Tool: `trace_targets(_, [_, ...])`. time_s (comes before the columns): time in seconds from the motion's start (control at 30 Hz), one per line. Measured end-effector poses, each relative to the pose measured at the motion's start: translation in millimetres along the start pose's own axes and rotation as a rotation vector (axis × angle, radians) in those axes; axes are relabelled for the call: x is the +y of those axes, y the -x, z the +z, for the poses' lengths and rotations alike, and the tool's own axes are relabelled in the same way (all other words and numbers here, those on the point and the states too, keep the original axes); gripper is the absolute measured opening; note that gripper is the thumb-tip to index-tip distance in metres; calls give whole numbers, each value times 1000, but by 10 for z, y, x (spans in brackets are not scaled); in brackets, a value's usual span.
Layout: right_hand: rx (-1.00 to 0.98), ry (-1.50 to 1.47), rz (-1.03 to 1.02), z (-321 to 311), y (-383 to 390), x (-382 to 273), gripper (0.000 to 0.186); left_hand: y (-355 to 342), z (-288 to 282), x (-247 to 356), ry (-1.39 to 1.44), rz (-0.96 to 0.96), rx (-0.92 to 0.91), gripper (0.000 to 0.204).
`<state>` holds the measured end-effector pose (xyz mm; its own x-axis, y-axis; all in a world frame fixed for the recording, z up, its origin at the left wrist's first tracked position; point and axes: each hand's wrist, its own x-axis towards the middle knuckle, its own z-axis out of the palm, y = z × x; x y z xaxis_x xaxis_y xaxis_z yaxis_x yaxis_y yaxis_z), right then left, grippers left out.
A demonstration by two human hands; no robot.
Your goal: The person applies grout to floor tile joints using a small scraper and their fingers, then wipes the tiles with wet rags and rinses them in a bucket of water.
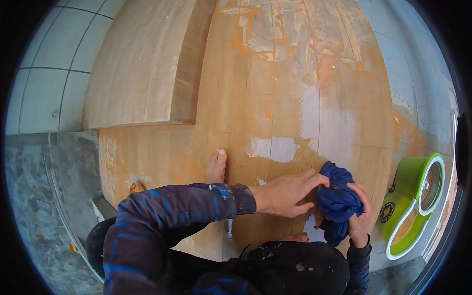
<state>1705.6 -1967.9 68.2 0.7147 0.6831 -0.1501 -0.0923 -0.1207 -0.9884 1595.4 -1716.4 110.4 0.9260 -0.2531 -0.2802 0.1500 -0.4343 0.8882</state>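
A bunched dark blue cloth [339, 196] is between my two hands, low over the floor at the right. My right hand [361, 211] grips its right side, fingers curled around the folds. From the left, my left hand [287, 195] reaches across with its fingertips touching the cloth's left edge. Its thumb stands apart from the fingers, so it looks open. The underside of the cloth is hidden, and so is part of my right palm.
A green and white mop bucket [399, 231] stands at the right by the pale wall [410, 64]. The wood-look floor [255, 103] carries orange smears and whitish wet patches. A raised tiled block [142, 64] lies at the upper left. My bare foot [216, 167] rests near the middle.
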Motion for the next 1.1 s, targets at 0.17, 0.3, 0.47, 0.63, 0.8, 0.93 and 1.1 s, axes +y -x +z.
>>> trace_targets(0.17, [-319, -7, -133, 1543, 312, 59, 51, 1928, -1082, 421, -224, -730, -453, 50])
trace_targets(0.3, [-708, 428, -537, 2778, 476, 242, 93, 3073, -1804, 35, -391, -961, 39, 36])
trace_targets(0.47, [-852, 791, -738, 4420, 520, 848, 86, 3877, -1854, -967, -306, -769, 657, 27])
trace_targets(0.63, [-545, 799, -608, 4934, -481, 601, 76, 4252, -1448, -1601, -255, -738, 789, 20])
trace_targets(0.8, [132, 1196, -475, 3962, -1779, 619, 68, 4308, -1328, -1989, -205, -664, 743, 21])
trace_targets(0.93, [453, 1519, -275, 2533, -2172, 789, 62, 4506, -1205, -2094, -106, -697, 792, 21])
trace_targets(1.1, [558, 1560, 97, 997, -1401, 1085, 58, 4921, -999, -2109, 43, -697, 924, 22])
